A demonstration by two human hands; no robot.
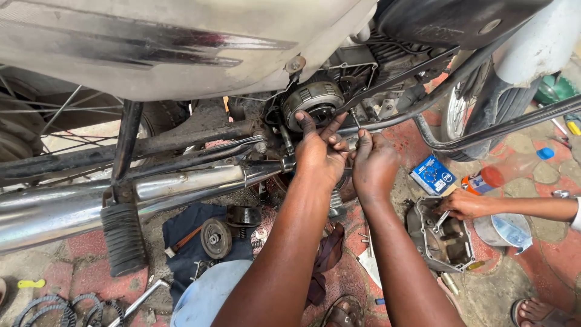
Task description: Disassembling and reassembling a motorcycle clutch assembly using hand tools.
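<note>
Head view, looking down at the side of a motorcycle with the engine cover off. Left hand (319,152) up against the exposed round clutch assembly (313,100) at frame centre, far side of the hands; fingers spread, index and middle tips touching the lower edge of the drum. Right hand (372,162) just right of the left one, touching it, fingers curled and pressed together around a thin metal tool (356,121) pointing up toward the clutch; exact pinch hard to tell. Both hands oily.

Chrome exhaust pipe (181,184) running left to centre, below the frame tube. Black footpeg (123,237) near left. Dark blue cloth (187,233) on the ground under the pipe, with a round clutch plate (216,238) lying on it. Friction rings (57,309) near the bottom left corner.

Right side: another person's hand (463,204) resting on the removed engine cover (440,236) on the paving, holding a small tool in it. Blue box (432,175) just far of that cover. Front wheel (478,103) far right.
</note>
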